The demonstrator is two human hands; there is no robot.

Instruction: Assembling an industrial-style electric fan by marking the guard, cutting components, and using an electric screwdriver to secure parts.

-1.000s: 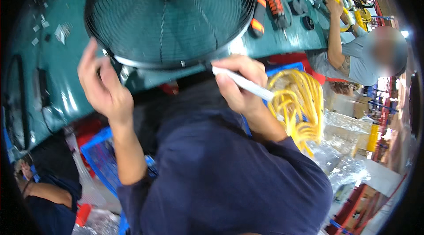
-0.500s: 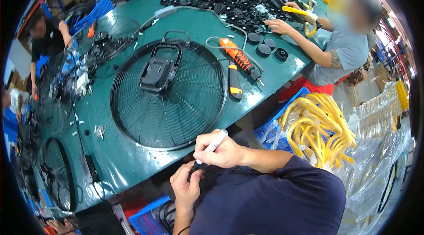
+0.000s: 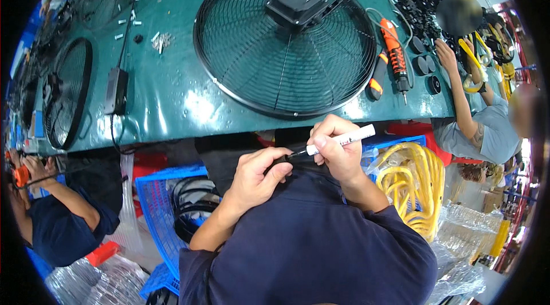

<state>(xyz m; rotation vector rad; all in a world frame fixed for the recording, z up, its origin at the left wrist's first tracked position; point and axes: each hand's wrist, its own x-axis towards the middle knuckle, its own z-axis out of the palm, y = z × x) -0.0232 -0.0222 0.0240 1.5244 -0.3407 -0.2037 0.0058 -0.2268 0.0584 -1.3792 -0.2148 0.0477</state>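
Note:
My right hand (image 3: 338,153) grips a white marker pen (image 3: 349,136) with its dark tip pointing left and down. Opposite it, my left hand (image 3: 255,176) pinches a small black piece (image 3: 281,160), mostly covered by the fingers; its kind cannot be made out. The pen's tip is at this piece; whether they touch is unclear. Both hands are over my lap, just off the table's near edge. On the table beyond lies a round black fan grille (image 3: 252,64) with a black bracket and housing (image 3: 301,4) on top.
An orange-black electric screwdriver (image 3: 395,53) and a hand tool (image 3: 376,79) lie right of the grille on the green table (image 3: 160,87). A black power adapter (image 3: 116,90) sits left. Blue crates (image 3: 154,207) and yellow tubes (image 3: 409,185) flank me. Co-workers are at both sides.
My view has swung down and turned, so the table appears higher. Both hands still hold the marker and black piece; the marker now lies flatter, and its dark tip shows.

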